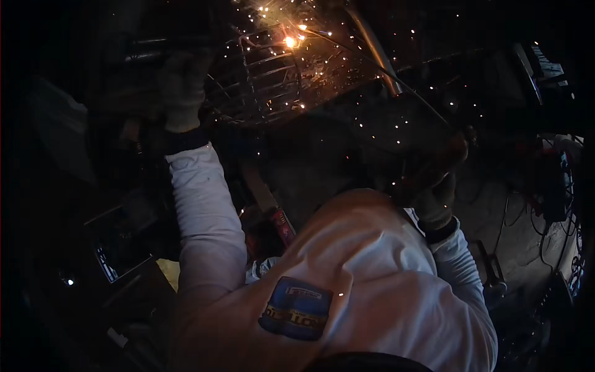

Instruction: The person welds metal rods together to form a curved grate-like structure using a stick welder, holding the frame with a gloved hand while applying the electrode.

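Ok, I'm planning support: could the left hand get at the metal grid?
Likely yes: the left hand is just left of the metal grid, with no visible barrier, though darkness hides detail.

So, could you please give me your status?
Right hand gripping rod holder; rod sparking at metal grid. Left hand beside grid, grip unclear. Metal tube near sparks.

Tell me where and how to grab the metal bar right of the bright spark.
Probably the lower end of the metal bar, from below in the picture: the bar is straight and slants, with that end farthest from the bright spark. Keep clear of the thin rod, which crosses it in this view. Treat it as possibly hot.
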